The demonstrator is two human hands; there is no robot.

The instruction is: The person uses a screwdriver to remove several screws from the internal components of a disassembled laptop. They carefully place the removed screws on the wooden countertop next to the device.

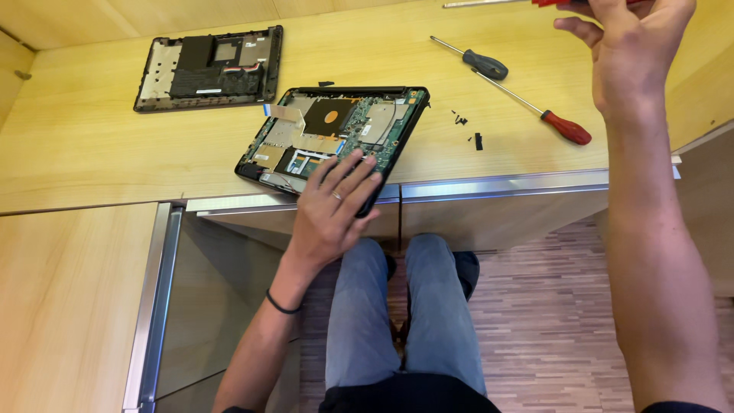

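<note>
- The opened laptop lies at the desk's near edge; keep your left hand flat, fingers spread, pinning its front corner.
- Your right hand closes on a red-handled tool; lift clear of the loose screws and two screwdrivers.

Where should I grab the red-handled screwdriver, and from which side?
Take the red-handled screwdriver by its red grip, probably from the right and above. It lies flat on the table, its thin shaft running up-left toward the black-handled screwdriver, so the thick handle is the easiest part to pinch. That end is clear of the small black parts, and the right hand is nearest.
</note>
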